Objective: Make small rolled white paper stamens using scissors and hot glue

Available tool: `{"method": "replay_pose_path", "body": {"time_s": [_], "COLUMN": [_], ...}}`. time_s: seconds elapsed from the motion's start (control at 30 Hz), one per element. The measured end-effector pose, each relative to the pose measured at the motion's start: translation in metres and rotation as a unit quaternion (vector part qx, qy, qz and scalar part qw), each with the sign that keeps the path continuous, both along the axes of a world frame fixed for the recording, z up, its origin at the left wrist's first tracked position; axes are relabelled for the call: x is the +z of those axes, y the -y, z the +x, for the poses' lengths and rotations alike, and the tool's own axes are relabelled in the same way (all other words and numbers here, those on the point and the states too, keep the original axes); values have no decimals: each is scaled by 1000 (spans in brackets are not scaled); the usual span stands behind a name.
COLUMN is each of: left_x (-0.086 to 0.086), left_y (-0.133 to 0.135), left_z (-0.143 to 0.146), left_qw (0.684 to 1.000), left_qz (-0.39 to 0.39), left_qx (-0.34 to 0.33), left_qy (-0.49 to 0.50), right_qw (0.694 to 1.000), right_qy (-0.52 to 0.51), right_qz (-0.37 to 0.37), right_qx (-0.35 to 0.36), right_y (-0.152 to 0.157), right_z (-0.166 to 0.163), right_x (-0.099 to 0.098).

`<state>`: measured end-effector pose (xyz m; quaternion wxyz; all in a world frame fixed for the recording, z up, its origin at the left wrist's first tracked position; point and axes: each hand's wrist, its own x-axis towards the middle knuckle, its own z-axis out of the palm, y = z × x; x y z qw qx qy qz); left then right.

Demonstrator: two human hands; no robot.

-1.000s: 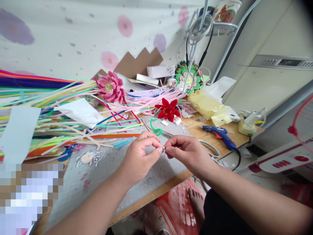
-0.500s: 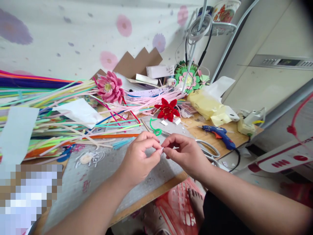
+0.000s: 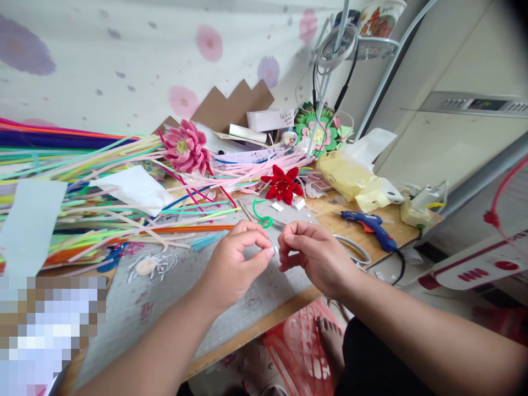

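Hands of a seated worker above a littered worktop (image 3: 330,217). The left hand (image 3: 237,269) pinches a small white piece (image 3: 275,250) between thumb and forefinger; the piece protrudes from the fingertips on the side facing the right hand (image 3: 317,256), above the grey mat (image 3: 119,308). The right hand is just beside it, apart from the piece, its thumb and forefinger drawn together and the other fingers curled; from where I stand I cannot tell whether anything fine lies between them. Beyond the hands, on the mat, lies a green curl (image 3: 264,222), and behind this a red flower (image 3: 282,185) with pointed petals. A pink flower (image 3: 185,147) with layered petals rests farther back, to the left, among long coloured strips. Short light-blue strips (image 3: 208,241) lie near the left hand; nearer the mat's left edge is a white tangle (image 3: 145,268) with a pale round centre. To the right, a blue glue gun (image 3: 373,228) lies on its side on bare wood, near a yellow packet (image 3: 344,173).
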<state>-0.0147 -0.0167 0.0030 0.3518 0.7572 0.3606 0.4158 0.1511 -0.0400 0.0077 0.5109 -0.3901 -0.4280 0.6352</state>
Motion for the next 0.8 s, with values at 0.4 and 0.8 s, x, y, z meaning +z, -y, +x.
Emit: {"method": "replay_pose_path", "body": {"time_s": [0.4, 0.8], "left_x": [0, 0], "left_y": [-1, 2], "left_z": [0, 1], "left_qw": [999, 1000], "left_qz": [-34, -24], "left_qx": [-3, -3], "left_qy": [11, -16], "right_qw": [991, 984], "right_qy": [96, 134], "right_qz": [90, 101], "right_qx": [-14, -54], "right_y": [-2, -1], "right_z": [8, 1], "right_x": [-7, -5]}}
